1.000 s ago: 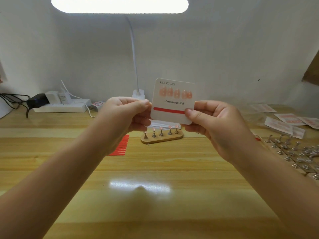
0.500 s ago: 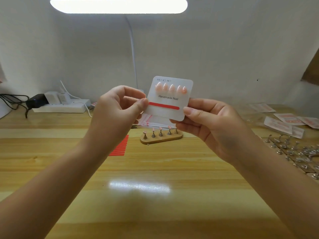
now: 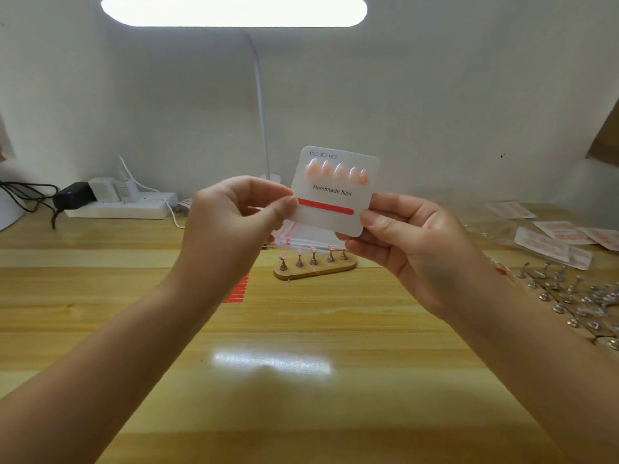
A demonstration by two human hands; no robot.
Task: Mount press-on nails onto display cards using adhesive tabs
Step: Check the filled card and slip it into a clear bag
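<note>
Wooden desk (image 3: 301, 413), white wall, lit lamp (image 3: 234, 11) | left hand (image 3: 231, 226), right hand (image 3: 412, 249) each grip display card (image 3: 335, 192)

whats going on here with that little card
A person is holding a white display card printed "Handmade Nail" up over a wooden desk. The right hand grips its lower right corner, and the left hand pinches at the left end of the red adhesive strip. Five peach nails sit in a row along the top of the card. On the desk behind, a small wooden stand carries more nails on pegs.
</note>
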